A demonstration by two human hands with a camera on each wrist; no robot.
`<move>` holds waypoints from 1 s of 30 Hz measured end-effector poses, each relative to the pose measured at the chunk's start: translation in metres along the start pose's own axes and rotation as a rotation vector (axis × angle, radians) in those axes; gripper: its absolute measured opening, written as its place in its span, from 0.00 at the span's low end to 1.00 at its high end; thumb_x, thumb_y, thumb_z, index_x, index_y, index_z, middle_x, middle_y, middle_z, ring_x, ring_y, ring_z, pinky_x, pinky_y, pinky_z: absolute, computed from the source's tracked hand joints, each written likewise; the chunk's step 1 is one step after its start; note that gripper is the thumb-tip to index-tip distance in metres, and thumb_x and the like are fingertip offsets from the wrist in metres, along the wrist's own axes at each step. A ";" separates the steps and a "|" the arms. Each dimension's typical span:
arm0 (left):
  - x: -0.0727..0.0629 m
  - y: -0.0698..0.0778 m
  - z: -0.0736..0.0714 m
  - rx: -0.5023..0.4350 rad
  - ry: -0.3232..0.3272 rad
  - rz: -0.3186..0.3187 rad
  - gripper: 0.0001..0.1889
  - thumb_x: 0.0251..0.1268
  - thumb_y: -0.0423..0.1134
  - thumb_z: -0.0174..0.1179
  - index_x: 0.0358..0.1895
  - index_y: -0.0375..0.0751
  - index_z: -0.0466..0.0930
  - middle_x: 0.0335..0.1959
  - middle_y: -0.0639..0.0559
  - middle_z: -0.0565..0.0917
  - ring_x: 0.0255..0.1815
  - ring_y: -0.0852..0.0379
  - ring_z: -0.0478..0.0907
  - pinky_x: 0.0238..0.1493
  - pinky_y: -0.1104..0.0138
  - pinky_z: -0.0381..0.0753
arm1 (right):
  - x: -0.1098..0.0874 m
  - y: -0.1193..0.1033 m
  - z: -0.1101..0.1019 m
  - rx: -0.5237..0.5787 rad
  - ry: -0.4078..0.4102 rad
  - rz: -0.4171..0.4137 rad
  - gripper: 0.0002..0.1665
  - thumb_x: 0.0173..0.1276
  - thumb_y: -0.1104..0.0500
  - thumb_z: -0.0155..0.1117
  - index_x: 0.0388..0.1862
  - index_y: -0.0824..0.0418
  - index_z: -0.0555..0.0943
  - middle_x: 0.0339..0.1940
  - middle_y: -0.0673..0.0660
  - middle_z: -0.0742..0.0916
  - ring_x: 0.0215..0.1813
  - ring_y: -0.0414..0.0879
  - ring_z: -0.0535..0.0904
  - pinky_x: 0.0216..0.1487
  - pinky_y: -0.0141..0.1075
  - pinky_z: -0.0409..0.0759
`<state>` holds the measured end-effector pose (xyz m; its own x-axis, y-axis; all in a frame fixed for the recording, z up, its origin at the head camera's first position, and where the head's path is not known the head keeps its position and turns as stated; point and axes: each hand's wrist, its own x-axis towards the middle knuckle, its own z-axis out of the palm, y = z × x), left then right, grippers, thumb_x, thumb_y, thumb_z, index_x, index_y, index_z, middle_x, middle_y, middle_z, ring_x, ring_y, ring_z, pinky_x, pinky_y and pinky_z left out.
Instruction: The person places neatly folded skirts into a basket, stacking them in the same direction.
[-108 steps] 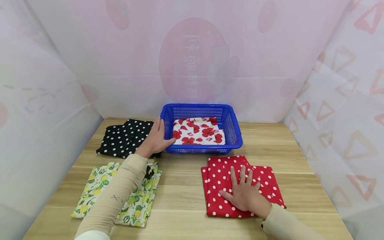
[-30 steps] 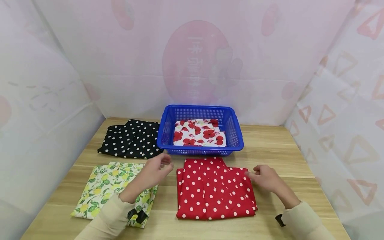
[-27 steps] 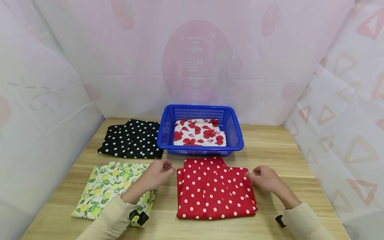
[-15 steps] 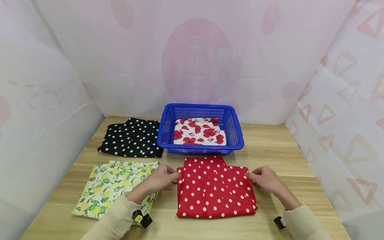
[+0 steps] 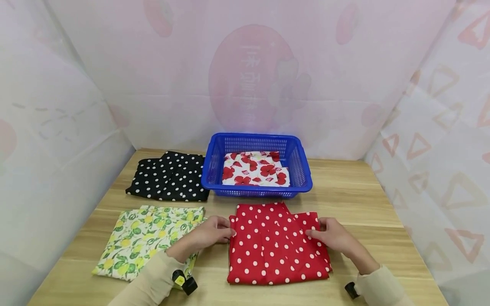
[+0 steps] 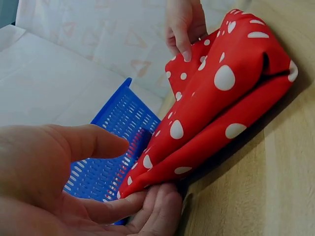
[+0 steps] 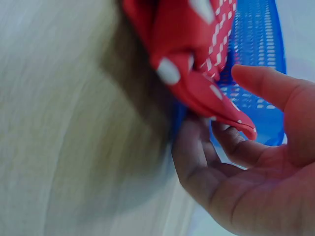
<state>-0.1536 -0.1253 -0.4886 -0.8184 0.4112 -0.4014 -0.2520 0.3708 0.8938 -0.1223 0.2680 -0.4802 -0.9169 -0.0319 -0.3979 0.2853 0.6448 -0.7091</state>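
Note:
A folded red cloth with white dots lies in front of the blue basket. At its left edge is my left hand; the left wrist view shows the fingers tucked under the fabric and the thumb raised apart from it. My right hand is at the opposite edge, its thumb over the top in the head view. From the right wrist view, bent fingers reach beneath a cloth corner, with a gap between thumb and fabric.
The blue plastic basket at the back holds a folded white cloth with red flowers. Left of it lies a folded black dotted cloth. A lemon-print cloth lies partly under my left forearm. Patterned walls enclose the wooden table.
Earlier my left hand was at the basket and my right hand lay flat on the red cloth. The cloth has shifted left, and both hands have moved to its side edges.

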 end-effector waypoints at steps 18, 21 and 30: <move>-0.002 -0.008 0.013 -0.042 0.104 0.031 0.21 0.70 0.35 0.70 0.59 0.27 0.76 0.42 0.43 0.91 0.41 0.53 0.90 0.47 0.60 0.93 | -0.015 0.003 0.000 0.005 -0.019 -0.052 0.23 0.73 0.55 0.72 0.60 0.66 0.85 0.45 0.53 0.91 0.45 0.45 0.85 0.48 0.40 0.90; -0.005 -0.008 0.013 -0.060 0.102 0.042 0.22 0.70 0.36 0.70 0.59 0.27 0.77 0.44 0.43 0.92 0.42 0.52 0.91 0.47 0.59 0.93 | -0.018 0.004 -0.001 0.017 -0.038 -0.056 0.22 0.73 0.54 0.72 0.60 0.65 0.85 0.44 0.53 0.91 0.44 0.45 0.86 0.46 0.40 0.89; -0.025 -0.003 0.008 -0.132 0.043 0.077 0.22 0.70 0.36 0.71 0.59 0.26 0.78 0.46 0.40 0.93 0.46 0.48 0.93 0.50 0.58 0.92 | -0.029 0.002 -0.006 0.082 -0.125 -0.082 0.22 0.73 0.52 0.72 0.59 0.65 0.85 0.42 0.54 0.92 0.41 0.46 0.88 0.42 0.38 0.87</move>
<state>-0.1281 -0.1297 -0.4831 -0.8587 0.3968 -0.3242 -0.2510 0.2259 0.9413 -0.0969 0.2746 -0.4665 -0.8976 -0.1798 -0.4024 0.2374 0.5720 -0.7851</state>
